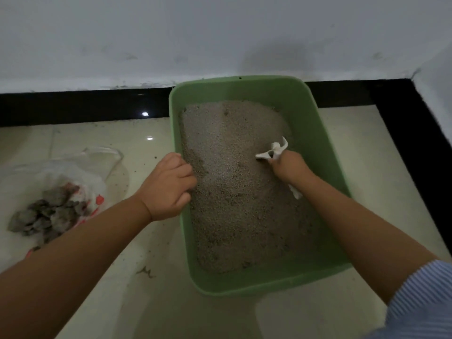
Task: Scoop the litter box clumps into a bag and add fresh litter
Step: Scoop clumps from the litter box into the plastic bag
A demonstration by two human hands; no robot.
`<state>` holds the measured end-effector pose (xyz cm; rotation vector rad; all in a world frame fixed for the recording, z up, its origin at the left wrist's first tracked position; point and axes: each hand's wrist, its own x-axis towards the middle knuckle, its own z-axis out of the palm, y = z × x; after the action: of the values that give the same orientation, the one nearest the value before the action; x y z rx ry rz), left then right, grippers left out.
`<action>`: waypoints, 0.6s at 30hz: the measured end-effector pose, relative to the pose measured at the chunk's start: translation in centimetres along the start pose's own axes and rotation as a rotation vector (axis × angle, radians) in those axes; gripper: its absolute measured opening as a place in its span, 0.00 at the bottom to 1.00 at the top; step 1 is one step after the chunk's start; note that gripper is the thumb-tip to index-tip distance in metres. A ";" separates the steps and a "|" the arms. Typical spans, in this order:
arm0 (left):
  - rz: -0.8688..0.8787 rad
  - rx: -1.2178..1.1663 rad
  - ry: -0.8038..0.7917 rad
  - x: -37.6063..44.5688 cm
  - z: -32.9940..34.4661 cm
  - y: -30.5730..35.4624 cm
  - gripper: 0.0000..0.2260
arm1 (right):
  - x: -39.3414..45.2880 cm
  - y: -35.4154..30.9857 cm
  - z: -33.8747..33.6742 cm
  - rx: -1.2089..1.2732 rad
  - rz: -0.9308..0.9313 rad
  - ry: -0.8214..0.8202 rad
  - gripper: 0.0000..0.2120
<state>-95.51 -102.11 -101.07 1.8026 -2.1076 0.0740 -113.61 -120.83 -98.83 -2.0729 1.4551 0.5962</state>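
in the litter box (pixel 315 133), right hand (pixel 288 166) fingers grasp a half-hidden scoop (pixel 274 150); left hand (pixel 168 184) grips the rim.

Green litter box (pixel 315 133), grey-beige litter (pixel 234 192), white scoop (pixel 274 150), blue-striped sleeve (pixel 420 297)

Readable text: none anywhere in view.
Clear plastic bag (pixel 80 182) on the floor at the left: carries red printed marks, too blurred and crumpled to make out as letters or numbers.
Green rectangular plastic litter box (pixel 325 133): plain walls, with no label, brand or number showing.
Striped blue sleeve (pixel 423 299) at the lower right: pattern only, no wording.
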 end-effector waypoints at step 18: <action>0.008 0.044 -0.008 0.0 -0.2 -0.1 0.11 | -0.7 1.1 2.4 0.371 -0.373 0.526 0.13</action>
<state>-95.41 -102.09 -100.90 1.8224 -2.1348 0.1157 -115.05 -119.10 -100.38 -2.1940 1.2565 -0.3675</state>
